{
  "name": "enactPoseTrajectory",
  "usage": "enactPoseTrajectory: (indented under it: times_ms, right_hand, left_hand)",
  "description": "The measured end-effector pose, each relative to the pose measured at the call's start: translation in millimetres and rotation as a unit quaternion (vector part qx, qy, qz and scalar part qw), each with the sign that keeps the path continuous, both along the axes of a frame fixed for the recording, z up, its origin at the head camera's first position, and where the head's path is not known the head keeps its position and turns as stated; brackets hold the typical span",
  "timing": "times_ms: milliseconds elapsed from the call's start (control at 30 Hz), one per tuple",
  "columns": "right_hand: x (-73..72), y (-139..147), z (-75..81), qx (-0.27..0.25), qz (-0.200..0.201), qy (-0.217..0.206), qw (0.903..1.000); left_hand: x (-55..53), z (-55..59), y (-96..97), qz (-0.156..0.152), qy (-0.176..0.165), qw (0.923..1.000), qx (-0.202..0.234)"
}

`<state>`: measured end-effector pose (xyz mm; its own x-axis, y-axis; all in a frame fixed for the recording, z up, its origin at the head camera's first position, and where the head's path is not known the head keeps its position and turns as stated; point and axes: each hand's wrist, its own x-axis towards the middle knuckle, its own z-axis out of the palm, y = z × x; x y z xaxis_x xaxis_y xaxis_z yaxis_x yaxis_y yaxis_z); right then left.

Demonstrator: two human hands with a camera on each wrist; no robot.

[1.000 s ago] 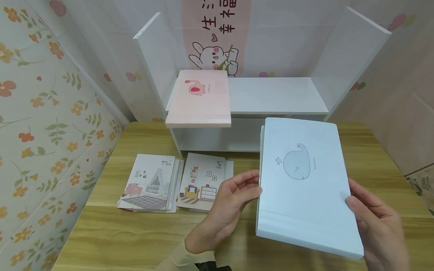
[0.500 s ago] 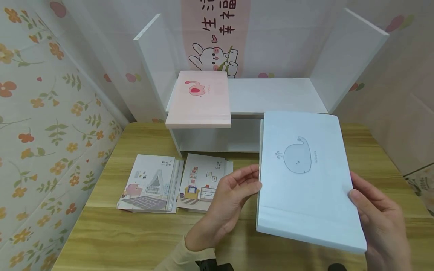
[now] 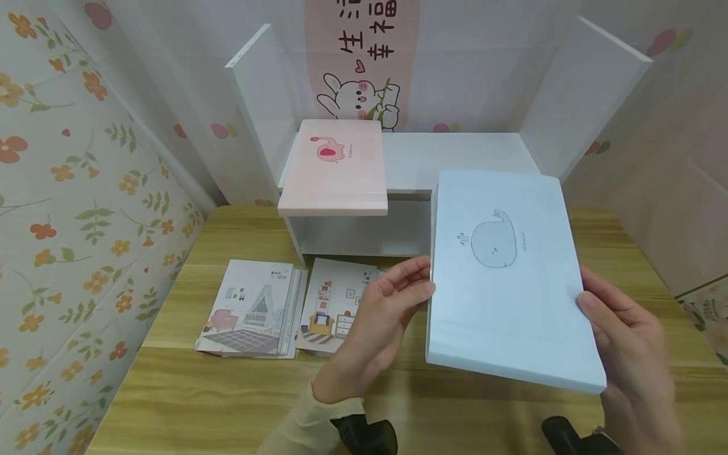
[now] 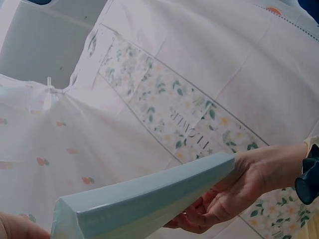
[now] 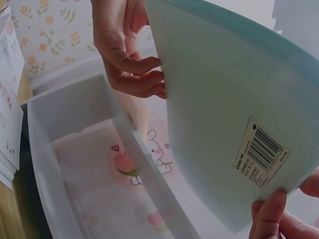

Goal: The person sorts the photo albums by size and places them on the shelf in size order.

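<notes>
Your left hand and right hand pinched the smooth, rectangular blue book; white shelf held pink book.

head view forward and down, wrist views close, left edge-on, right from beneath, blue book shared

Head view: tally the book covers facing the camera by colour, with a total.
White rectangular covers with printed room scenes, one including a pink animal, one including a yellow armchair: 2
Pink rectangular cover with an elephant drawing: 1
Pale-blue rectangular cover with a whale drawing: 1
Total: 4
</notes>
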<state>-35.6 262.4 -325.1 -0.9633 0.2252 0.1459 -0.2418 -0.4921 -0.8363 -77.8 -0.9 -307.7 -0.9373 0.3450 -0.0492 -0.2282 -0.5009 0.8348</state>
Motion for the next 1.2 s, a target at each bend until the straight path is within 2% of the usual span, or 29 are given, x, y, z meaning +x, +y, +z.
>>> enactPoseTrajectory:
  times_ms: [500,800,967,1200]
  right_hand:
    - [-25.0,-1.8,7.2,-0.017,0.031,-0.027,0.999]
    - [-43.5,-3.7,13.2,-0.078,0.048,-0.043,0.9949]
    - [-52.2,-7.4,11.7,-0.105,0.049,-0.041,0.9925]
    - [-60.2,-10.9,10.2,-0.107,0.04,-0.05,0.9922]
  left_hand:
    - [-22.3,6.3,5.1,0.032,-0.027,0.999,0.018]
    - [-36.5,5.3,11.5,0.051,-0.042,0.9972,0.036]
    - [-41.8,1.9,15.4,0.066,-0.04,0.9952,0.06]
    - [-45.2,0.0,16.8,0.069,-0.033,0.992,0.1]
